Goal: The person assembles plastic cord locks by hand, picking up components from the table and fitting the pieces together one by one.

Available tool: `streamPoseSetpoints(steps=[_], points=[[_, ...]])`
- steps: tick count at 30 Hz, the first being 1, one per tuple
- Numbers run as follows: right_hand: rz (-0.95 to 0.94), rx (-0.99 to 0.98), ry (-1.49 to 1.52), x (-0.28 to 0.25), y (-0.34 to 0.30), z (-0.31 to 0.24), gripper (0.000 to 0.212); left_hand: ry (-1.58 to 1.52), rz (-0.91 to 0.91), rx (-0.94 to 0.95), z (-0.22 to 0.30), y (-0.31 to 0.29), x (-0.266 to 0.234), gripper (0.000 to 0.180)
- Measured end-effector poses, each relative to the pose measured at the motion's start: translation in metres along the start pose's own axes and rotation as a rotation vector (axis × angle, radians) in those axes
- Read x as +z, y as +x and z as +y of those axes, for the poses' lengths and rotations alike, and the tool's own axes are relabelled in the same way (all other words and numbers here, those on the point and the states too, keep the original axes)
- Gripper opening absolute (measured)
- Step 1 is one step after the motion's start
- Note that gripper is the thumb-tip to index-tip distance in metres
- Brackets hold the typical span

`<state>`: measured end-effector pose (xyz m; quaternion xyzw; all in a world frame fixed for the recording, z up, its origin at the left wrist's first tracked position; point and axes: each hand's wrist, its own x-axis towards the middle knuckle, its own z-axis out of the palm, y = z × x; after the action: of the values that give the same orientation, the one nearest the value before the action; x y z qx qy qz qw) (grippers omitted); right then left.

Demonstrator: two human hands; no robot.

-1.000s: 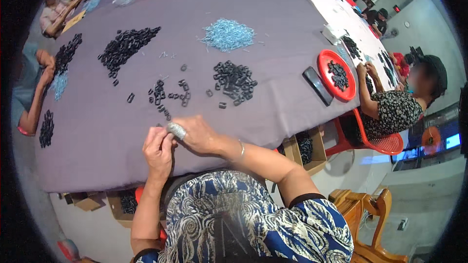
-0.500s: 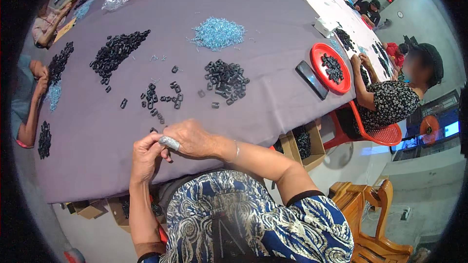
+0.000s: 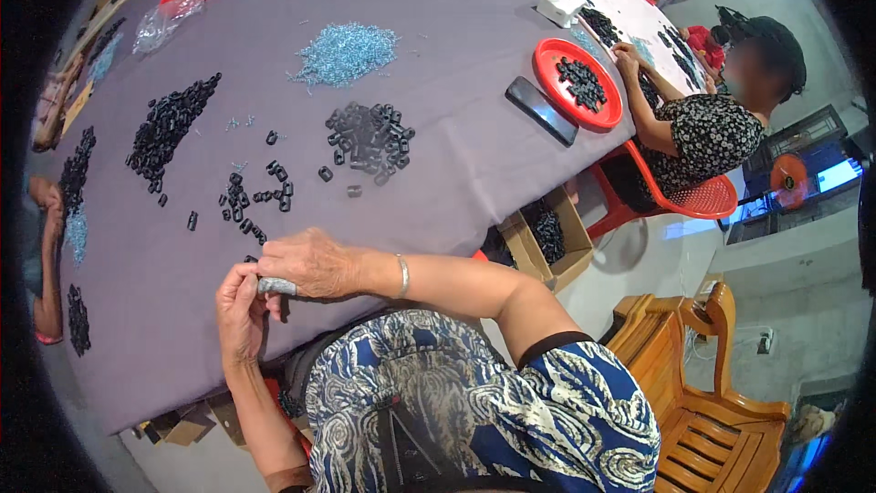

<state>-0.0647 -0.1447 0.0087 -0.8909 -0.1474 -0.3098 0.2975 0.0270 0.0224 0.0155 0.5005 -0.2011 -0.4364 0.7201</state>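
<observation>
My left hand [image 3: 239, 315] and my right hand [image 3: 315, 265] meet at the near edge of the table, fingertips pinched together. Whatever they hold is hidden behind the fingers. A grey wrapping [image 3: 277, 287] covers one digit of my right hand. Just beyond the fingers lies a loose scatter of small black hollow parts [image 3: 235, 196]. Farther right is a heap of similar black parts [image 3: 370, 141], and a longer heap [image 3: 173, 128] spreads to the left. Behind them sits a mound of tiny silvery-blue metal pieces [image 3: 347, 53].
To the right are a dark phone [image 3: 541, 111] and a red tray [image 3: 615, 114] holding black parts. A co-worker [image 3: 703, 137] sits beyond it on a red chair. Below the table edge stands a cardboard box [image 3: 575, 256]. A clear bag [image 3: 169, 23] lies far left; another person's arm [image 3: 47, 265] is at the left.
The view has shifted, so the table's things appear farther left. My hands remain pressed together near the table edge, with little visible change in their grip.
</observation>
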Motion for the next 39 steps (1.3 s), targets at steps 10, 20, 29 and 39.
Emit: streamPoseSetpoints(steps=[10,20,29,39], points=[[-0.035,0.026,0.048,-0.006,0.002,-0.001,0.019,-0.048,0.027,-0.094,0.006,0.001,0.003,0.016],[-0.074,0.168,0.209,-0.005,0.004,-0.002,0.015,-0.103,0.090,-0.039,0.003,0.002,0.002,0.009],[-0.140,0.315,0.366,-0.007,0.007,-0.006,0.015,0.132,0.168,0.054,-0.001,-0.003,0.009,0.008],[-0.120,0.223,0.221,-0.006,0.003,0.001,0.010,0.059,0.152,-0.021,0.000,0.003,0.016,0.014]])
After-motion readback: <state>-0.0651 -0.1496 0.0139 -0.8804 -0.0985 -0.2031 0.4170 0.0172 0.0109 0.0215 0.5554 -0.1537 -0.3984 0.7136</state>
